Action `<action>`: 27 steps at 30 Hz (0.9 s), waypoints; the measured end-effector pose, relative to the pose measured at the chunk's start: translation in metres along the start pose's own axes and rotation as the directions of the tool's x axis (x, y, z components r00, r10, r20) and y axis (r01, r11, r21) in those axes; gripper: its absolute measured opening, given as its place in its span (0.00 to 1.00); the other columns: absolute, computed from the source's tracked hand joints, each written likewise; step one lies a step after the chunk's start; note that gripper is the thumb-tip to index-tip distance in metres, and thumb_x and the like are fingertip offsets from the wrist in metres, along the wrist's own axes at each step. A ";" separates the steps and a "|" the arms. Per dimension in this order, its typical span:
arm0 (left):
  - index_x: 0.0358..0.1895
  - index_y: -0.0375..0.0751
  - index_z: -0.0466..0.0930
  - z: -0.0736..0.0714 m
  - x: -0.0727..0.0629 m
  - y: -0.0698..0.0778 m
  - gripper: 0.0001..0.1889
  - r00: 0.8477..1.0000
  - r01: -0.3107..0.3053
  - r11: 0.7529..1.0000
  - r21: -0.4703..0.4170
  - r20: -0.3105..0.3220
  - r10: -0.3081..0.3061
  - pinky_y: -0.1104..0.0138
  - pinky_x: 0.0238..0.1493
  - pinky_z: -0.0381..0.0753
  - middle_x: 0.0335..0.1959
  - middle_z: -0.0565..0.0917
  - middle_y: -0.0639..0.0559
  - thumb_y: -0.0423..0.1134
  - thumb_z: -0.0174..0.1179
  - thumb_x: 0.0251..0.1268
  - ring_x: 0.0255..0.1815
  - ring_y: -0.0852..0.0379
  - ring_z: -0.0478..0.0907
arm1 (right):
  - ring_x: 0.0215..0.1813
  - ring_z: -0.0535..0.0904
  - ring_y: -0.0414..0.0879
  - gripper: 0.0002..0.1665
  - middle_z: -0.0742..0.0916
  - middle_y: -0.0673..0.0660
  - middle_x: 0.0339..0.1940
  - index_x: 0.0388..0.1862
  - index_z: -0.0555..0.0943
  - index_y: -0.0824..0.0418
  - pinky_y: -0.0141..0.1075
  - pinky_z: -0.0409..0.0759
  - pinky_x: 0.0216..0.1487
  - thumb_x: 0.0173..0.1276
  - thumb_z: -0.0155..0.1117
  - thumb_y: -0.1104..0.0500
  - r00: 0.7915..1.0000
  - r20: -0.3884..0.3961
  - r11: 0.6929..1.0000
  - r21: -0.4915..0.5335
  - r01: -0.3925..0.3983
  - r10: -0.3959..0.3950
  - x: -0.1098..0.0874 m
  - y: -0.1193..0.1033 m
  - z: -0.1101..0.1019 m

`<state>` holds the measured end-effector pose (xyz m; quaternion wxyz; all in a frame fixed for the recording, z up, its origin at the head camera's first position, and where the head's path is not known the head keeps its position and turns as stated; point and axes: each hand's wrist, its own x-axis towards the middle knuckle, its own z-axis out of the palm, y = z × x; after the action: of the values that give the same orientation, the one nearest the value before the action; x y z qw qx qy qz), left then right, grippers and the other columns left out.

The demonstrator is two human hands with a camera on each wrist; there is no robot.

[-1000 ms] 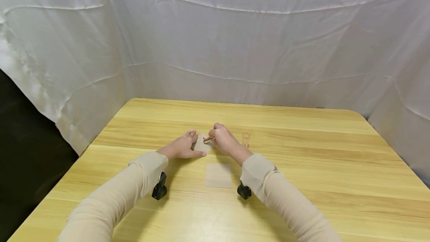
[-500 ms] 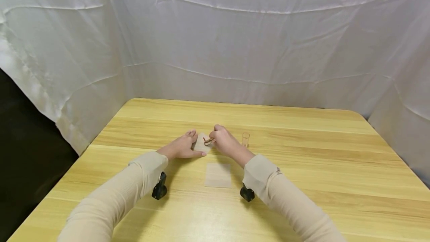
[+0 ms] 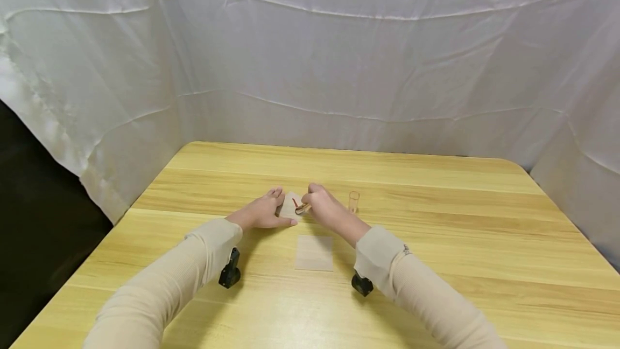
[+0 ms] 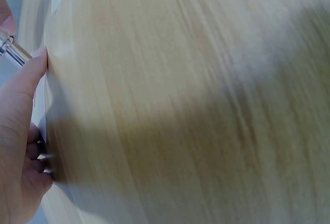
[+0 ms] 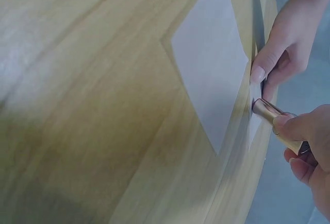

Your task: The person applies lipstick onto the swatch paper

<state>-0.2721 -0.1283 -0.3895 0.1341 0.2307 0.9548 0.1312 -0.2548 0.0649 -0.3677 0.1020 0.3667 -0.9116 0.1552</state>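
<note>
On the small white sheet (image 3: 289, 211), my left hand (image 3: 263, 211) rests with thumb and fingers spread along its left and near sides. My right hand (image 3: 325, 207) pinches a gold-coloured lipstick (image 3: 302, 209), its tip right at the sheet. A short red stroke (image 3: 295, 203) shows on the sheet, just beyond the tip. In the right wrist view the shiny lipstick tube (image 5: 273, 113) slants down from my thumb and fingers toward the sheet, close to my left thumb (image 5: 259, 73). The left wrist view catches my left hand (image 4: 18, 121) at its edge.
A second pale square sheet (image 3: 314, 253) lies flat nearer to me. Just right of my right hand stands a small clear cylinder (image 3: 354, 202) with an orange-tinted rim. The wooden table (image 3: 460, 220) is backed by a white curtain (image 3: 339, 69).
The lipstick tip has moved toward me and slightly right across the sheet, and the red stroke behind it shows longer. My right forearm shifted right; my left hand stays in place.
</note>
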 end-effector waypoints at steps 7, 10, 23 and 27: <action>0.69 0.25 0.49 -0.002 -0.002 0.002 0.48 1.000 0.008 1.000 0.001 0.010 -0.008 0.51 0.73 0.49 0.72 0.46 0.31 0.62 0.52 0.61 0.74 0.37 0.44 | 0.32 0.72 0.44 0.11 0.77 0.57 0.29 0.33 0.85 0.66 0.31 0.77 0.34 0.53 0.64 0.76 1.000 0.027 1.000 -0.010 -0.007 0.007 -0.003 -0.002 -0.002; 0.69 0.25 0.49 -0.002 -0.002 0.003 0.48 1.000 0.004 1.000 0.006 0.009 -0.004 0.51 0.73 0.49 0.72 0.46 0.30 0.62 0.52 0.61 0.74 0.37 0.44 | 0.33 0.73 0.44 0.13 0.77 0.57 0.30 0.34 0.84 0.66 0.30 0.78 0.34 0.52 0.62 0.78 0.999 0.045 1.000 -0.010 -0.014 0.015 -0.004 -0.003 -0.003; 0.69 0.26 0.50 -0.001 -0.001 0.004 0.47 1.000 0.013 1.000 0.009 0.018 -0.013 0.52 0.73 0.50 0.73 0.46 0.31 0.62 0.52 0.61 0.74 0.38 0.43 | 0.34 0.75 0.45 0.09 0.79 0.57 0.30 0.35 0.84 0.69 0.30 0.80 0.36 0.54 0.65 0.74 0.999 0.009 0.999 0.014 -0.035 0.035 -0.009 -0.006 -0.004; 0.69 0.25 0.50 -0.001 -0.001 0.002 0.47 1.000 0.008 1.000 0.007 0.016 -0.008 0.51 0.73 0.50 0.72 0.46 0.30 0.62 0.52 0.62 0.74 0.37 0.43 | 0.35 0.77 0.46 0.08 0.79 0.58 0.31 0.36 0.83 0.69 0.32 0.81 0.36 0.55 0.66 0.72 0.998 -0.033 0.997 0.063 -0.052 0.054 -0.011 -0.004 -0.002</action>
<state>-0.2705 -0.1268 -0.3878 0.1415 0.2286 0.9550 0.1254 -0.2439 0.0703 -0.3681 0.1024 0.3426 -0.9138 0.1927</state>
